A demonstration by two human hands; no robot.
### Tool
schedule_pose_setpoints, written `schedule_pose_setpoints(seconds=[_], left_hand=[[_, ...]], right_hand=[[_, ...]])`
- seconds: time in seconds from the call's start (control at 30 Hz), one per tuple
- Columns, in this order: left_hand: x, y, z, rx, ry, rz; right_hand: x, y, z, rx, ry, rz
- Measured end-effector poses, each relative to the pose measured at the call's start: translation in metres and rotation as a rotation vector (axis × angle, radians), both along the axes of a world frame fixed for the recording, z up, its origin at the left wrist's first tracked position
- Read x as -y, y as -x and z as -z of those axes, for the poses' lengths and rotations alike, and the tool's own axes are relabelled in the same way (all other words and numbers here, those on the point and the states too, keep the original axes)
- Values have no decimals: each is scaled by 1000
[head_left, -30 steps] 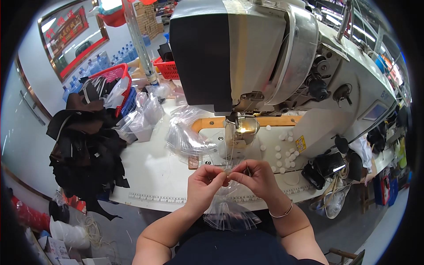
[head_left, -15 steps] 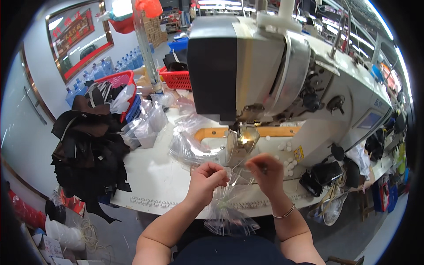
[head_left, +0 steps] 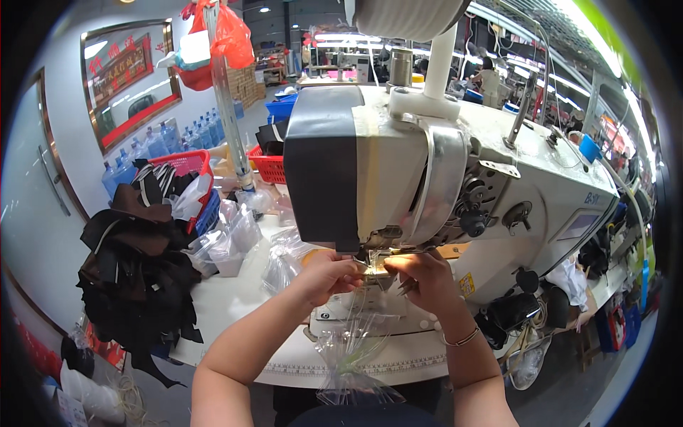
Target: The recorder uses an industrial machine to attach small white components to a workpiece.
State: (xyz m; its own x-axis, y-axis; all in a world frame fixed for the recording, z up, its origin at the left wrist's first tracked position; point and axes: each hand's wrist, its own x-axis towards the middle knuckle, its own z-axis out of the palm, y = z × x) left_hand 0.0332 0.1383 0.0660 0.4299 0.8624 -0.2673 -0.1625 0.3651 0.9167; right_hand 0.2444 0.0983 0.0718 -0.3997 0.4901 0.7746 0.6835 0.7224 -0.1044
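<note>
Both of my hands are raised to the lit needle area of a large white and black sewing machine (head_left: 420, 149). On its left side my left hand (head_left: 331, 276) has thumb and fingers pinched together. My right hand (head_left: 425, 279) is closed from the other side, its fingertips a short way from the left ones. Whatever lies in either pinch is too small to make out. Below the hands, a clear plastic bag (head_left: 356, 356) is gathered at the table's front edge, close to my body.
Black fabric scraps (head_left: 139, 277) heap up at the left, beside a red basket (head_left: 206, 167). More clear plastic bags (head_left: 238, 238) lie left of the machine. A ruler strip (head_left: 420, 364) runs along the white table's (head_left: 235, 313) front edge. Black items (head_left: 509, 313) sit at the right.
My hands have moved up and forward, from above the table's front to the needle area. The view has shifted, showing more of the machine's top.
</note>
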Motion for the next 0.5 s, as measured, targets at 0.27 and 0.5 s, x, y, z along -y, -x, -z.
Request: schedule_pose_setpoints(seconds=[0.27, 0.5], left_hand=[[-14, -2, -8, -30, -62, 38], [-9, -2, -12, -10, -60, 25]], right_hand=[[-2, -1, 4, 36, -65, 88], [-9, -4, 14, 83, -97, 123]])
